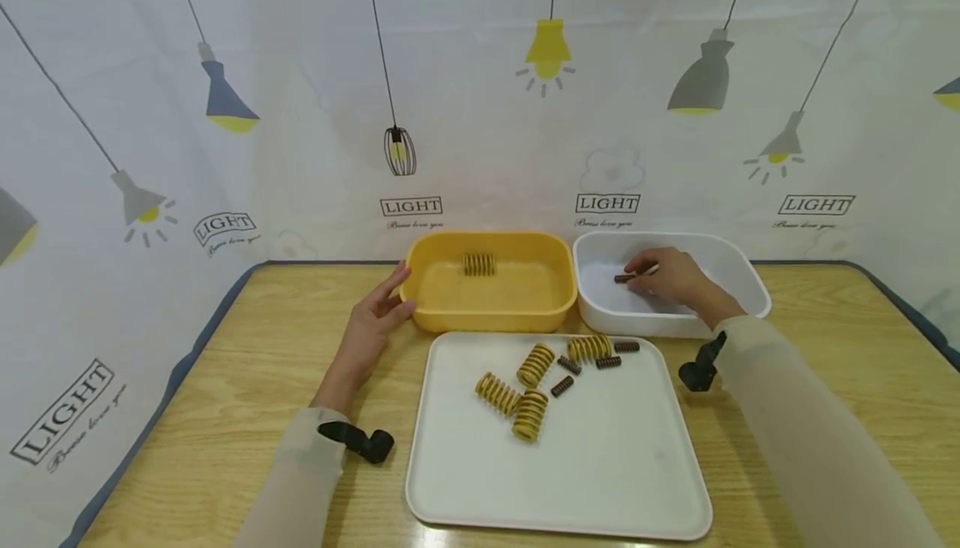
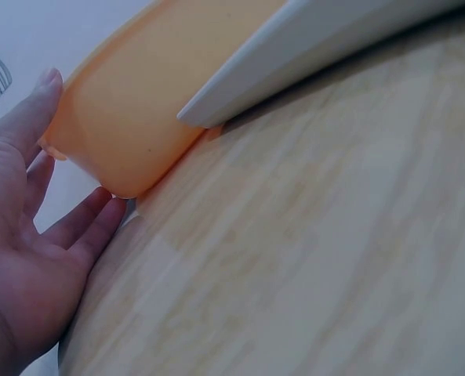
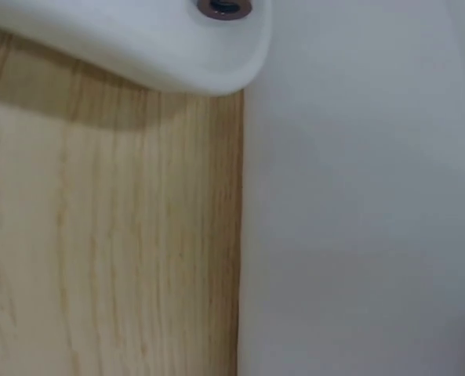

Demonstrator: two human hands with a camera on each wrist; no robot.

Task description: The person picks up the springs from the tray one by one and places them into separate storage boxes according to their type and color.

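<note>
My right hand (image 1: 671,275) reaches down into the white bin (image 1: 756,296) and pinches a small brown spring (image 1: 623,279) at its fingertips. The left hand (image 1: 367,323), fingers relaxed and spread, touches the left end of the yellow bin (image 1: 491,320); in the left wrist view its fingertips lie against the orange-looking end wall (image 2: 130,133). Inside the yellow bin lies one large yellow spring (image 1: 479,265). On the white tray (image 1: 555,490) in front are several large yellow springs (image 1: 536,366) and several small brown springs (image 1: 562,386). The right wrist view does not show the hand.
The two bins stand side by side behind the tray, near the back edge of the wooden table (image 1: 247,365). A printed white curtain (image 1: 480,115) rises behind and beside the table. One brown spring (image 3: 225,8) shows near the tray's corner in the right wrist view.
</note>
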